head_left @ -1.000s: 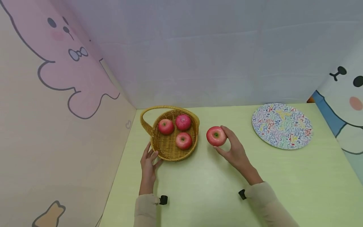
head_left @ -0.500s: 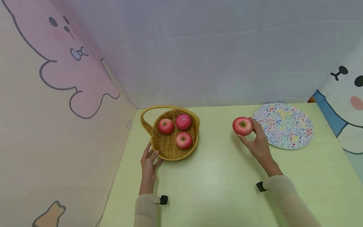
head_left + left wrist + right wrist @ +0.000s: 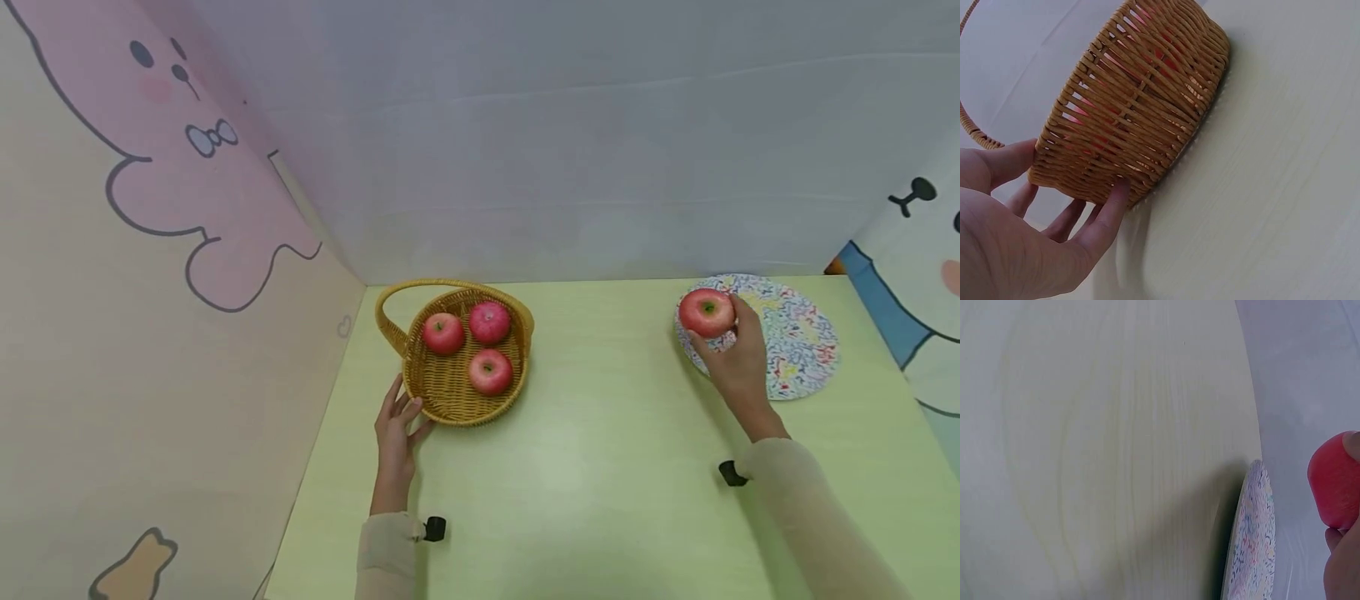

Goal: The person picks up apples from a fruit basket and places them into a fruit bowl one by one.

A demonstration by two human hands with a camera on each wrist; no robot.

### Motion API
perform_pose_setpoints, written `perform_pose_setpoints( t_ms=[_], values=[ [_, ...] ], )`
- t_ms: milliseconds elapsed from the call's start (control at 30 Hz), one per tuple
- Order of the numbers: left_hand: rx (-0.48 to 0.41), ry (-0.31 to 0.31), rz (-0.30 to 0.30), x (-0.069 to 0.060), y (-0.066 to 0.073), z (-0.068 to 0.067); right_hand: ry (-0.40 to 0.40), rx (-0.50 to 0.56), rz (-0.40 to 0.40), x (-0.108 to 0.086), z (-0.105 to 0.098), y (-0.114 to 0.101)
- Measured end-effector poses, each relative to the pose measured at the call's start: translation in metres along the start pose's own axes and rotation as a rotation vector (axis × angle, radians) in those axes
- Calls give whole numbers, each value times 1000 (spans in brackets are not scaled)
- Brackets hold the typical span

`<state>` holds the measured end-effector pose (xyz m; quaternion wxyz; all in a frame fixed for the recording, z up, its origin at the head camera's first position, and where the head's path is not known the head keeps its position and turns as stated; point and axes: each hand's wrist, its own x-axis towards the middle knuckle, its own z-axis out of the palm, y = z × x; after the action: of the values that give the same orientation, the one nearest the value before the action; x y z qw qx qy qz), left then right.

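Observation:
In the head view my right hand [image 3: 738, 362] holds a red apple [image 3: 707, 312] between thumb and fingers, over the left part of a round, multicoloured speckled plate [image 3: 802, 350]. The right wrist view shows the apple [image 3: 1334, 481] apart from the plate [image 3: 1252, 540], raised above it. My left hand [image 3: 397, 429] rests against the near left side of a brown wicker basket [image 3: 450, 404]. Its fingertips touch the woven wall and rim [image 3: 1110, 125]. Inside lie two red apples [image 3: 443, 334] and a deeper pink round fruit [image 3: 489, 322], whose kind I cannot tell.
The basket's arched handle [image 3: 420, 283] leans toward the back. A pale green table [image 3: 585, 467] lies under everything, bounded by a grey-white back wall [image 3: 562, 208] and a side wall with cartoon figures [image 3: 247, 275]. Black wrist cameras [image 3: 433, 528] sit at both cuffs.
My right hand has carried the apple rightward and slightly toward the back, from beside the basket to over the plate. The left hand and basket have stayed in place.

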<state>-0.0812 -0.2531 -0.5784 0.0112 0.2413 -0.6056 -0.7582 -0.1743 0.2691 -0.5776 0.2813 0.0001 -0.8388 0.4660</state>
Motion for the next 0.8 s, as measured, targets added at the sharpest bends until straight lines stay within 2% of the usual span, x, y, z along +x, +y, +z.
perform_pose_setpoints(
  t_ms=[200, 467, 633, 800],
  values=[
    [-7, 12, 5, 0, -1, 0, -8, -43, 141, 16, -13, 20],
    [-2, -1, -7, 1, -1, 1, -29, -101, 257, 24, -30, 49],
    [7, 4, 6, 0, -1, 1, -15, -121, 358, 32, -38, 61],
    [7, 6, 6, -1, 1, -1, -31, -173, 420, 38, -46, 74]
  ],
)
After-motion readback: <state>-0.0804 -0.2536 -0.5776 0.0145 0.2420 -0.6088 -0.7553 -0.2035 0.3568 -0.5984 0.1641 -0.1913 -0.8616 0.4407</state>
